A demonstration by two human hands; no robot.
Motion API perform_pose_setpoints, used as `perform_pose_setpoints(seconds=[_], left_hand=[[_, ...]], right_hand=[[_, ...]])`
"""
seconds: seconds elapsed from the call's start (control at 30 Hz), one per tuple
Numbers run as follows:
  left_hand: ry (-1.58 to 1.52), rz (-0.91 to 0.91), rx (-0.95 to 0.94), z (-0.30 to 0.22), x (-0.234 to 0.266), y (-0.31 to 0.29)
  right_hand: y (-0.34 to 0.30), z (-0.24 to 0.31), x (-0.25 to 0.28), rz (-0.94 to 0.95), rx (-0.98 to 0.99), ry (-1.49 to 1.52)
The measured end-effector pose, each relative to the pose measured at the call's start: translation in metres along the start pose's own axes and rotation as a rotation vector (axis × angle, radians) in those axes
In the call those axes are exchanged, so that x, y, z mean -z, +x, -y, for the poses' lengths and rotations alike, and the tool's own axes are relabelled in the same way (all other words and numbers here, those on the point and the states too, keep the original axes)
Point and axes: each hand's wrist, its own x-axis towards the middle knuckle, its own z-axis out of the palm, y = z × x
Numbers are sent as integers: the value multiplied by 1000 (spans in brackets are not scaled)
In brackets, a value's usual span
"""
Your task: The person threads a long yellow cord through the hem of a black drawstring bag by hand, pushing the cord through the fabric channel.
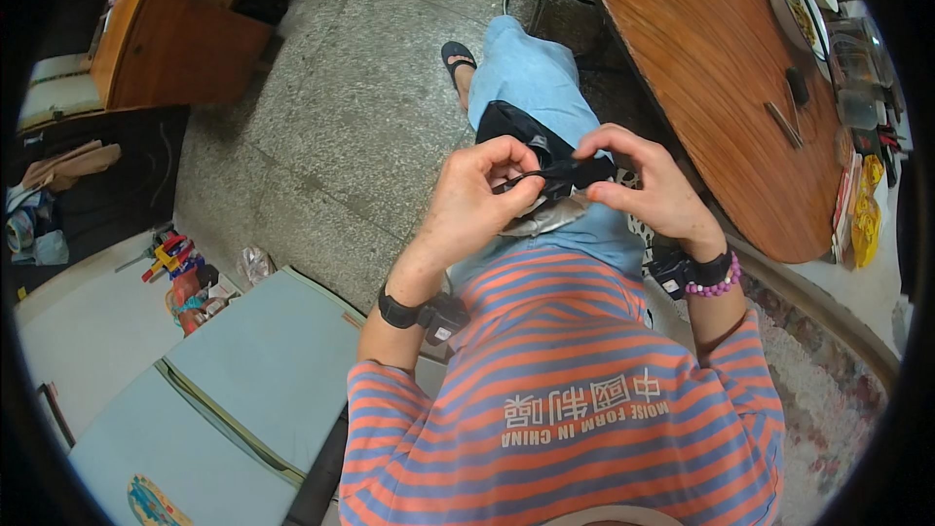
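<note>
Black cloth item [506, 123], one, across your jeans [531, 51] near the waist edge: strip pinched tight by your left hand [474, 197], end held between parted thumb and forefinger of your right hand [667, 193]; slackened grip might let it slip.

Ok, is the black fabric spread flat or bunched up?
Bunched up: the black fabric gathers in folds between the left hand and right hand.
</note>
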Motion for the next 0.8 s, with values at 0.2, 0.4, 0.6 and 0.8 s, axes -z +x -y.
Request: perform_pose_setpoints(seconds=[0.2,0.4,0.6,0.8], left_hand=[[-29,28,7,5,-5,-1],[20,153,42,7,-7,-6],[87,62,-14,3,-1,-3],[171,-12,-10,4,13,-3]], right_hand=[[9,6,-13,85,-93,-7],[10,12,-11,250,-142,-18],[8,8,-6,210,-341,180],[-11,-6,23,111,-198,33]])
